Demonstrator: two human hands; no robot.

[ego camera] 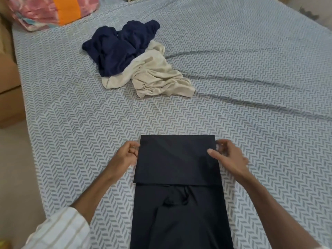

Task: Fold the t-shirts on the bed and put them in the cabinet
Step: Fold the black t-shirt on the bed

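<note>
A black t-shirt (177,177) lies flat on the near part of the bed (251,78) as a long strip, its far end folded back toward me. My left hand (125,156) pinches the left edge of that fold with curled fingers. My right hand (228,157) grips the right edge, thumb lying on top of the cloth. Farther up the bed sits a crumpled navy t-shirt (120,47), partly on top of a crumpled cream t-shirt (156,76). No cabinet is in view.
A pink, white and orange pillow (53,11) lies at the far left corner of the bed. The bed's left edge runs beside a beige floor (16,168), with a brown piece of furniture (9,90) at far left. The sheet has long wrinkles on the right.
</note>
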